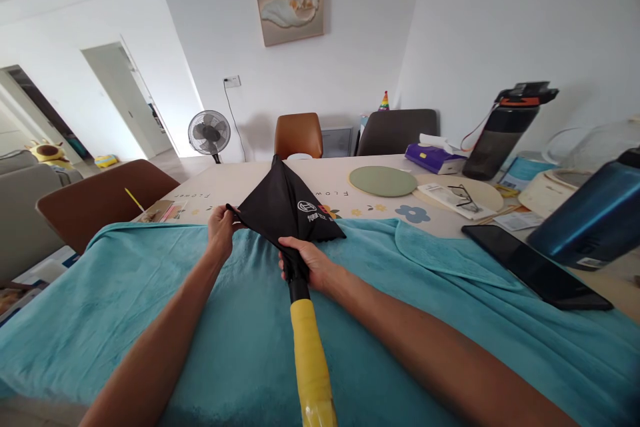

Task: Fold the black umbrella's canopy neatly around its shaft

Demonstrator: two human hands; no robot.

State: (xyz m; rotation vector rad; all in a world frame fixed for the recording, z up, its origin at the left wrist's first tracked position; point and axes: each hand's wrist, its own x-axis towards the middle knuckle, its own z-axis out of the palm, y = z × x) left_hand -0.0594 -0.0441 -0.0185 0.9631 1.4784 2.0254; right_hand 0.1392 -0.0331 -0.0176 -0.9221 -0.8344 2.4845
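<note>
A black umbrella (273,203) with white and red lettering lies half folded above a teal cloth, its tip pointing away from me. Its handle (311,353) is wrapped in yellow and reaches toward me at the bottom of the view. My right hand (307,260) is closed around the gathered fabric and shaft just above the handle. At the left edge of the canopy, my left hand (221,230) pinches a corner of the fabric and pulls it out to the side. The fingertips of both hands are partly hidden by the fabric.
The teal cloth (150,320) covers the table's near part. At right lie a black tablet (535,263), a blue bottle (590,213), a dark drinking bottle (505,133), glasses (464,197) and a purple tissue pack (434,157). A green round placemat (383,181) lies farther back. Chairs surround the table.
</note>
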